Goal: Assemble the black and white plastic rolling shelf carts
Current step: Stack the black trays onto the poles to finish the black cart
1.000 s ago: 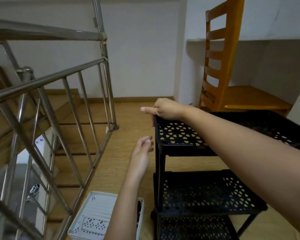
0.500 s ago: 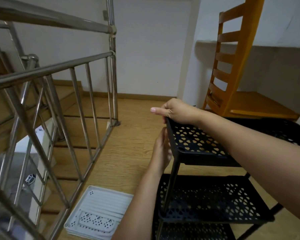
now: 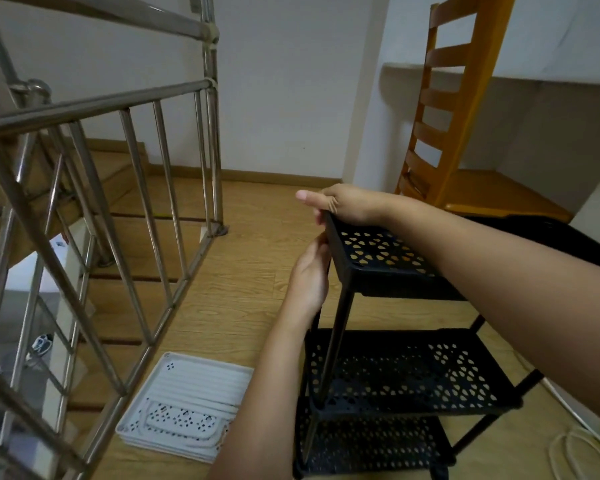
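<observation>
The black cart (image 3: pixel 395 375) stands on the wooden floor (image 3: pixel 243 306) at about 5 o'clock in the view, three perforated tiers stacked on thin black posts, the whole frame leaning slightly. Its top shelf (image 3: pixel 378 261) sits nearest the middle of the view. The right hand (image 3: pixel 347 206) comes in from 4 o'clock across that shelf and grips its far corner, fingers curled over the rim and thumb stuck out toward 9 o'clock. The left hand (image 3: pixel 309 275) rises from 6 o'clock and touches the shelf's end wall just below the right hand, fingers pointing up along the plastic. Whether those fingers hook round anything or only press flat cannot be told from here. At 7 o'clock, just beside the left forearm and apart from the cart, a stack of white trays (image 3: pixel 187 393) lies flat on the floor. A steel railing (image 3: pixel 118 105) fills the view from 8 to 11 o'clock, with wooden stairs (image 3: pixel 132 271) dropping away behind it and a pair of shoes (image 3: pixel 42 342) far below. A wooden chair (image 3: pixel 458 133) stands at 2 o'clock against the wall, behind the cart. A pale cord (image 3: pixel 575 448) loops on the floor at 5 o'clock.
</observation>
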A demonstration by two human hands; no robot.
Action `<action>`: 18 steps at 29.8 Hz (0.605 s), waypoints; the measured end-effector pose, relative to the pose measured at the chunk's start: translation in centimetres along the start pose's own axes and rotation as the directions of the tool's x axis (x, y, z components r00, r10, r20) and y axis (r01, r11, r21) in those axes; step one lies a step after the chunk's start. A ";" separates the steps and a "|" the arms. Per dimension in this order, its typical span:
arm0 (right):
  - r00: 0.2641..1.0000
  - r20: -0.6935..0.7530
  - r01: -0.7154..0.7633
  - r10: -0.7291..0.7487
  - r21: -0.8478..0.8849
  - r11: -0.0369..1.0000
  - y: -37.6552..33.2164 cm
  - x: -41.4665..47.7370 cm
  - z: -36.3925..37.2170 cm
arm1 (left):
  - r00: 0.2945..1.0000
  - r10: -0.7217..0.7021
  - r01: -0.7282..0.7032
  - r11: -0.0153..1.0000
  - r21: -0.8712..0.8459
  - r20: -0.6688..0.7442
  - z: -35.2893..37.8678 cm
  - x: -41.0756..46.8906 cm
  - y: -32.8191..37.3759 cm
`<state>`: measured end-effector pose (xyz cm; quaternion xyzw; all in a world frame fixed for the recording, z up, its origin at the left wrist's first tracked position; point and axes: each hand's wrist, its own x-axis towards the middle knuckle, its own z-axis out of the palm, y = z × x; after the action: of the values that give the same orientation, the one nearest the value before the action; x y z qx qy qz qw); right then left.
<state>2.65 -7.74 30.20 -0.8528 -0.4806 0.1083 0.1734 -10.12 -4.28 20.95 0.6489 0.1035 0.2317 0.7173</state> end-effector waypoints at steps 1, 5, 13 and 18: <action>1.000 -0.006 0.009 -0.009 -0.007 1.000 -0.1 -0.1 -0.1 | 0.999 0.026 -0.025 0.999 0.029 -0.027 -0.2 -1.2 -0.3; 0.983 -0.146 0.097 -0.111 -0.099 0.990 -0.8 -0.8 -0.7 | 0.994 0.088 -0.082 0.992 0.092 -0.059 0.4 -7.2 -1.9; 0.968 -0.169 0.168 -0.186 -0.111 0.979 -4.6 -12.8 -1.0 | 0.965 0.261 -0.262 0.964 0.051 0.014 2.2 -8.0 -3.0; 0.990 -0.137 0.033 -0.042 -0.072 0.997 -3.2 -15.7 -1.0 | 0.945 0.305 -0.309 0.951 0.016 0.118 4.6 -6.9 -1.5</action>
<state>-7.59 -19.81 32.69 -0.8546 -0.4868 0.0285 0.1785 -13.76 -11.65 19.06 0.6813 -0.0360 0.3015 0.6660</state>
